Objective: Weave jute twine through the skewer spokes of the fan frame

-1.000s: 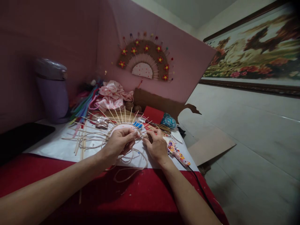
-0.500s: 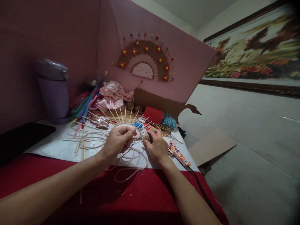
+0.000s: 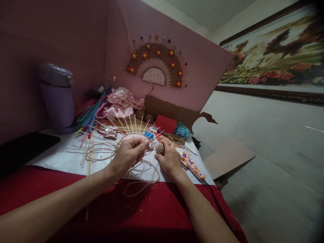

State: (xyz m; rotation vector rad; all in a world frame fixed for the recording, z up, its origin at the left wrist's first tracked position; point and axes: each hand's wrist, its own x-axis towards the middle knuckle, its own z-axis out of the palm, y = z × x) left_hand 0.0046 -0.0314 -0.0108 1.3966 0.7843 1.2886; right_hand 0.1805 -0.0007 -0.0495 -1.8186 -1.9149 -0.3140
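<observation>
White paper [image 3: 58,160] bears the stick fan [image 3: 101,148], twine [image 3: 116,147] rimming only its pale hub [image 3: 134,136], outer sticks [image 3: 135,123] bare; left hand [image 3: 130,152] pinches closed before it, hold unclear; right hand [image 3: 170,157] clasps a twine ball [image 3: 160,148] beside it.

The right hand [image 3: 171,158] holds a ball [image 3: 160,149]; from it, the pinched left hand [image 3: 130,152] lies at nine o'clock, the glue gun [image 3: 192,166] at four.

I report that, against the view a second ago, my right hand [image 3: 170,158] has its thumb and fingers spread wider about the ball of twine [image 3: 160,149], whose left side, then mostly covered, now shows.
</observation>
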